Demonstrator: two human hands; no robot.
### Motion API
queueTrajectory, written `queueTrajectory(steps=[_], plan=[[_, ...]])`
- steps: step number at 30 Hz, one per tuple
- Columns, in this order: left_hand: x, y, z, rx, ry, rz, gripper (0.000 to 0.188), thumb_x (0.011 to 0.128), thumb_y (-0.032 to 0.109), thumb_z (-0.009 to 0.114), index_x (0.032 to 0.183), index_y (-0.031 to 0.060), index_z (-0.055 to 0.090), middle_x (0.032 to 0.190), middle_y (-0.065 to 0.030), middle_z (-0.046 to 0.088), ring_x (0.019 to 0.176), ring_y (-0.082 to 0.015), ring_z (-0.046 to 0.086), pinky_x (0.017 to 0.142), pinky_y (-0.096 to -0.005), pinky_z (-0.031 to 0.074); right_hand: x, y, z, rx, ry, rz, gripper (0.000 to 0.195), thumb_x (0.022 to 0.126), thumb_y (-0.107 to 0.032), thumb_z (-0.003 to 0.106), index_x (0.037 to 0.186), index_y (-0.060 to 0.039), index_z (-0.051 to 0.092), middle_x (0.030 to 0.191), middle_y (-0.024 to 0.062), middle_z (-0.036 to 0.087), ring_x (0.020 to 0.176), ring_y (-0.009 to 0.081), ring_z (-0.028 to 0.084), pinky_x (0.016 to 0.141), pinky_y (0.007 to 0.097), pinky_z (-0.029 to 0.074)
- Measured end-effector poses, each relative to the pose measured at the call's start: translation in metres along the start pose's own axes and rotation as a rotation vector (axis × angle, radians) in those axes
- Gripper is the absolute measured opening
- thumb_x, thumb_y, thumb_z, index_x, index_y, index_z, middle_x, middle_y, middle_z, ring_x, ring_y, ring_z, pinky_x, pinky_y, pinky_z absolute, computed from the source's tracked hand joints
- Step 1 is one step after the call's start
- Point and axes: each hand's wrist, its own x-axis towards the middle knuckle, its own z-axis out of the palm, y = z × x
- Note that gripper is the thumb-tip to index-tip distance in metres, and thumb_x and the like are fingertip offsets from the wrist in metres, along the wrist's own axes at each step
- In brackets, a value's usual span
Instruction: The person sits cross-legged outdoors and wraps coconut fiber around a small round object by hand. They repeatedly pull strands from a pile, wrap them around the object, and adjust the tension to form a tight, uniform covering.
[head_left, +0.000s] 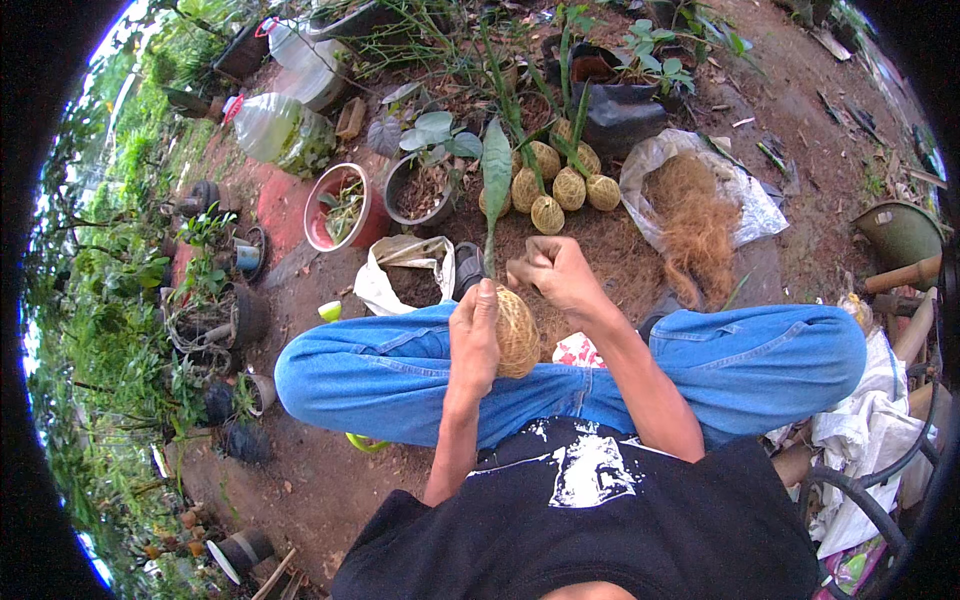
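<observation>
My left hand (474, 337) grips a twine-wrapped root ball (519, 334) from its left side, above my lap. A long mottled snake plant leaf (495, 172) rises from the ball's top. Just right of the leaf, my right hand (551, 271) is raised with its fingers curled inward. Any strand between those fingers is too fine to make out. Beyond my hands, several wrapped balls (568, 189) sit grouped on the soil, some with green leaves standing out of them.
An open plastic bag (649, 161) of brown coconut fiber (690, 217) lies ahead to the right. At the left are a white sack (367, 281) of soil, a red pot (311, 217), a dark pot (390, 191) and a large water bottle (277, 131). A curved metal frame (855, 484) stands at right.
</observation>
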Motion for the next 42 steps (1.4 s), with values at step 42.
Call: queueTrajectory(steps=[42], plan=[[0.014,0.023,-0.012,-0.648,0.087,-0.161,0.061,0.103,0.056,0.036,0.119,0.0010,0.058,0.102,-0.0117,0.068,0.089,-0.0221,0.068,0.081,-0.0380,0.057,-0.065,0.043,0.014,0.136,0.029,0.333,0.020,0.085,-0.008,0.066,0.086,-0.0077,0.047,0.083,0.0033,0.061,0.070,0.0099,0.051,0.063,0.0262,0.043]])
